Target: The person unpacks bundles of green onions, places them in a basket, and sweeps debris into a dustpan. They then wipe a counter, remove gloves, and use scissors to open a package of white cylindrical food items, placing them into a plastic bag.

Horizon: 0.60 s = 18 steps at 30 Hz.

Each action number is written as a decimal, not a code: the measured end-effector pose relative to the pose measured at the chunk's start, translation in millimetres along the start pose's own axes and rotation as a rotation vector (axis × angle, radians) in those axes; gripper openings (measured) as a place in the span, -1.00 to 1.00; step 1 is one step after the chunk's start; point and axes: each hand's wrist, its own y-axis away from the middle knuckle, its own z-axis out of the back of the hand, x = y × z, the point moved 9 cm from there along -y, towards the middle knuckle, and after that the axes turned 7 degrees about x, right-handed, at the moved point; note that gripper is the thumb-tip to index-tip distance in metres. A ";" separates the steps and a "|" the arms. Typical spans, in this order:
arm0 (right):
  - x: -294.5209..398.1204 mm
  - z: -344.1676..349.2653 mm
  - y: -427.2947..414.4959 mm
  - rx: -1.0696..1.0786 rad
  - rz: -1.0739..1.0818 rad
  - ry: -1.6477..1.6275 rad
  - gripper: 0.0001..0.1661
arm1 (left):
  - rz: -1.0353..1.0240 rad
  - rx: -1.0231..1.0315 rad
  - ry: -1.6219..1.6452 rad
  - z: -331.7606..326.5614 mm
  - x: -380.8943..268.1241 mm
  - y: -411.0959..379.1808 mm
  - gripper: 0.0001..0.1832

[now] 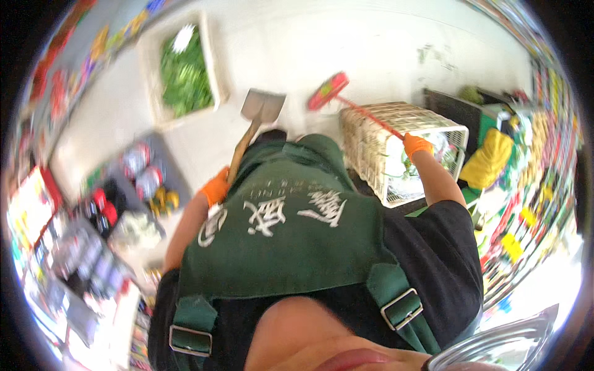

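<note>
My left hand (pixel 216 187), in an orange glove, grips the wooden handle of a flat metal shovel (pixel 263 105). The shovel's blade points away from me, over the pale floor. In an orange glove too, my right hand (pixel 417 147) holds the red stick of a broom (pixel 369 117). Its red and pink broom head (pixel 328 91) is out ahead of me, to the right of the shovel blade. Beneath my right hand stands a white plastic basket crate (pixel 366 139) with leafy scraps and clear plastic bags (pixel 408 181) inside. A dark green apron (pixel 287 250) covers my front.
A pale crate (pixel 211 60) of leafy greens sits on the floor (pixel 278 41) ahead left. Gray bins with large bottles (pixel 149 182) stand at my left. A yellow bag or cloth (pixel 488 157) and packed goods shelves (pixel 552 139) line the right. Scraps (pixel 434 55) lie far right.
</note>
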 end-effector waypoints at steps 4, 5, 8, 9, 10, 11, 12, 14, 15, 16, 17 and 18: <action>-69.8 -13.8 63.5 -0.074 -0.123 -0.332 -0.55 | -0.143 -0.066 -0.128 29.3 -84.6 -22.6 -0.35; -77.2 -21.0 72.4 -0.070 -0.110 -0.455 -0.52 | -0.046 -0.073 -0.119 39.9 -97.4 -27.2 -0.37; -74.9 -73.4 83.7 0.153 -0.101 -1.330 -0.46 | -0.054 -0.003 -0.089 64.5 -162.2 -39.2 -0.44; -66.7 -81.4 80.6 0.208 -0.078 -1.395 -0.48 | -0.048 0.031 -0.101 72.3 -182.0 -44.3 -0.47; -61.4 -83.3 72.6 0.194 -0.074 -1.350 -0.51 | -0.060 0.066 -0.072 79.4 -206.2 -52.7 -0.52; -57.7 -83.3 61.7 0.220 -0.091 -1.276 -0.53 | -0.064 0.100 -0.046 87.7 -232.9 -61.8 -0.56; -59.2 -59.5 45.5 0.037 -0.040 -1.059 -0.56 | -0.128 0.136 0.078 93.0 -260.3 -69.5 -0.62; -79.7 -24.5 13.7 -0.145 -0.233 -0.953 -0.58 | -0.002 0.151 0.028 115.3 -299.4 -84.8 -0.59; -101.7 -3.2 -1.9 -0.252 -0.324 -1.000 -0.52 | 0.071 0.160 0.005 125.0 -321.9 -93.4 -0.57; -109.7 20.4 -28.1 -0.238 -0.280 -1.036 -0.50 | 0.121 0.163 -0.040 134.8 -342.8 -101.0 -0.53; -123.3 50.4 -56.9 -0.282 -0.213 -1.080 -0.48 | 0.113 0.126 -0.139 147.7 -370.4 -108.8 -0.52; -136.9 76.9 -87.3 -0.267 -0.207 -1.087 -0.48 | 0.103 0.098 -0.236 158.5 -401.0 -115.6 -0.50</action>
